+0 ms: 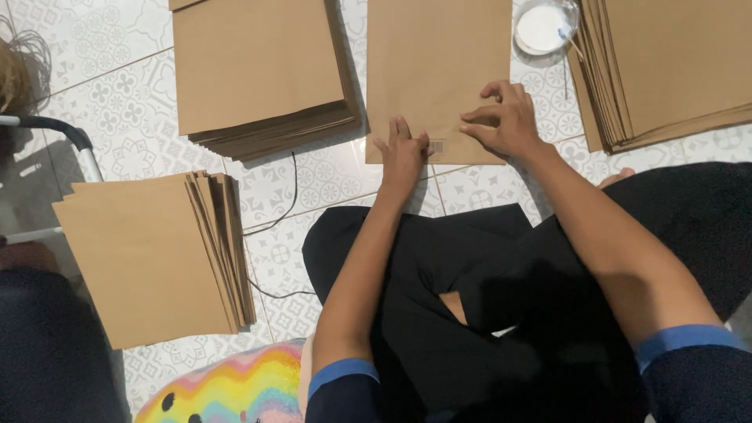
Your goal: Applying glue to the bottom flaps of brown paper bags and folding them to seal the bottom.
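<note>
A: Head view, looking down at a brown paper bag [435,66] lying flat on the patterned tile floor [125,117]. Where are the person's hands?

B: Both rest on the bag's near edge. The left hand [403,153] lies flat, fingers spread and pressed on the lower edge, gripping nothing. The right hand [505,121] sits just beside it on the bag's lower right corner, fingers bent and pinching down on the paper fold.

A: And around the bag?

B: Left of it, a thick stack of brown sheets [262,70], nearly touching. Right of it, a second stack [666,66], fanned at its edge. Between the bag and that stack, by the bag's far right corner, sits a small round dish of white paste [542,30] with a thin stick in it. Well to the left of the bag and nearer the person lies a third pile [153,254]. A black cable [286,211] runs over the tiles between that pile and the bag.

A: The person?

B: Seated cross-legged in black trousers [439,266], knees just below the bag.
</note>
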